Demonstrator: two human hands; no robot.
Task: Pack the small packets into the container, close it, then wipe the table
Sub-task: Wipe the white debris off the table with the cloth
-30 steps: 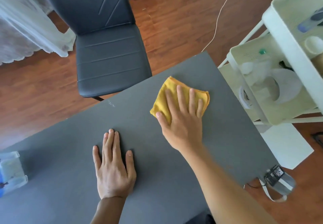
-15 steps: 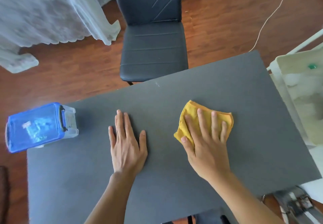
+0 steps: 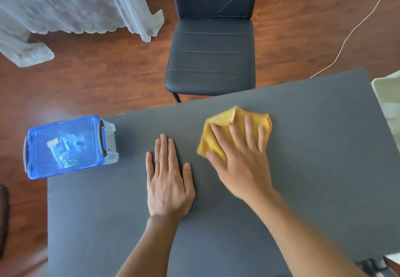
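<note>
Table (image 3: 303, 147) wipe in hand, judging by lidded container (image 3: 65, 147) at far-left corner. Right hand (image 3: 240, 157) presses yellow cloth (image 3: 220, 123), fingers spread flat. Left hand (image 3: 168, 179) flat, steadying. Next: sweep cloth over unwiped areas.

Blue-lidded container (image 3: 67, 147) closed at table (image 3: 324, 147) corner; yellow cloth (image 3: 236, 129) crumpled mid-table.
</note>
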